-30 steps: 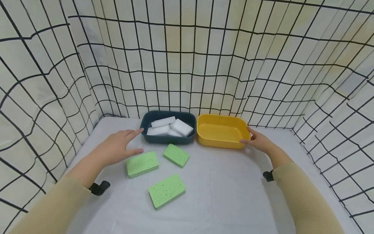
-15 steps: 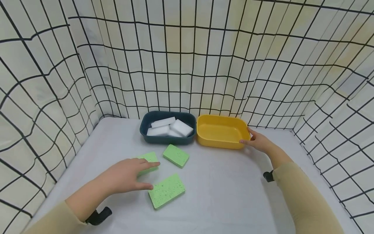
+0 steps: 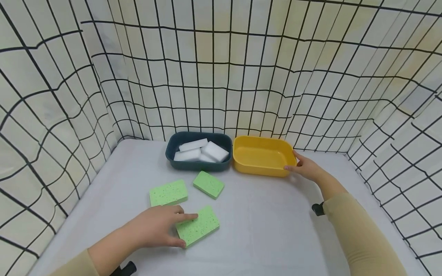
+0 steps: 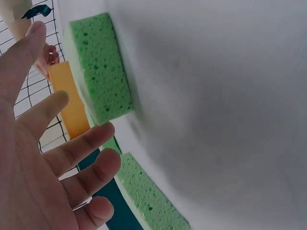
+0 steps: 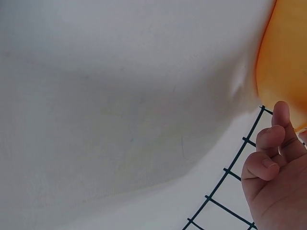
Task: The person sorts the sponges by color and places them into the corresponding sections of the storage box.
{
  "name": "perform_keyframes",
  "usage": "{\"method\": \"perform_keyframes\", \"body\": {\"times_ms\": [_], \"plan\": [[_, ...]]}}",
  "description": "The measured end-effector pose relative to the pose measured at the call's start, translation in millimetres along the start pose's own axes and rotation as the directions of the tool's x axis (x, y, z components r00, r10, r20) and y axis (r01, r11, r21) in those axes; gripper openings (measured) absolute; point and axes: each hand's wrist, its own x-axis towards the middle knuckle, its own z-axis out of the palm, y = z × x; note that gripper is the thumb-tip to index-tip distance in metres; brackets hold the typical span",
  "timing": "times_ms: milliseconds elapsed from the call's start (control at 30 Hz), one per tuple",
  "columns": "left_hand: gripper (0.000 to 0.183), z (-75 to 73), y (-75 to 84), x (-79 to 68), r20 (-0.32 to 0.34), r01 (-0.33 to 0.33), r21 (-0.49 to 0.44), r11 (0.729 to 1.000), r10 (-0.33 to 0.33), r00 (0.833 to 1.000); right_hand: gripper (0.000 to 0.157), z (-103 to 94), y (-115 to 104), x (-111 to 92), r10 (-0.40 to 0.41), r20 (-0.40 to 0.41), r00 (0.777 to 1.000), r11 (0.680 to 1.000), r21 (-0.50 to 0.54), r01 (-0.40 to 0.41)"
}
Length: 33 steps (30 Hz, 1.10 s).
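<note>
The left hand [image 3: 157, 227] has its grip spread loosely and holds nothing, forefinger over the nearest green sponge [image 3: 203, 225], thumb at its near corner; contact is unclear. The right hand [image 3: 309, 167] pinches the right end of the yellow container [image 3: 259, 169]. A second sponge [image 3: 168, 193] and a third sponge [image 3: 208, 184] lie on the white surface [image 3: 262, 230]. Behind them a teal container [image 3: 200, 166] with white blocks [image 3: 214, 151] sits beside the yellow one.
</note>
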Motion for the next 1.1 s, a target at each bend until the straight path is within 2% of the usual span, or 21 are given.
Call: {"method": "perform_keyframes", "body": {"times_ms": [200,400,800,1100], "plan": [[0.075,7.5,1.8,5.1,0.029,-0.023,0.030,0.999,0.022,0.999,0.114,-0.9,-0.7,0.3,0.008,0.003,1.000,1.000,-0.004,-0.008],[0.076,9.7,5.2,7.8,0.041,-0.019,0.053,0.998,0.017,0.999,0.113,-1.2,-1.4,0.6,0.004,0.004,1.000,1.000,-0.009,-0.004],[0.062,6.8,4.4,9.5,-0.008,-0.066,0.083,0.994,0.067,0.998,0.118,0.1,0.8,2.3,0.017,0.020,1.000,1.000,0.016,-0.017],[0.065,7.2,1.7,6.7,-0.016,-0.041,0.105,0.994,0.043,0.999,0.114,-0.1,0.8,2.0,0.007,0.013,1.000,1.000,0.010,-0.007]]}}
